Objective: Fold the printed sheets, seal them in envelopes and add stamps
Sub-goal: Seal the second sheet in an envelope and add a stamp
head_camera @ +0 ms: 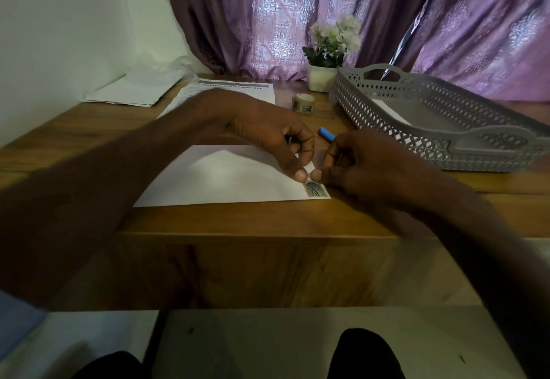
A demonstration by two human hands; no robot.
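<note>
Two hands meet at the near right corner of the white envelope [226, 177]. The left hand [273, 137] and right hand [366, 167] both pinch a small white strip [309, 168] with curled fingers, just behind the stamp [318, 190].

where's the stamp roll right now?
Head view: the stamp roll stands on the wooden desk toward the back, right of the printed sheets, between them and the grey basket, just in front of the flower pot.

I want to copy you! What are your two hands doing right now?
Left hand: pinching the white backing strip above the stamp.
Right hand: pinching the same strip, over the envelope corner.
</note>
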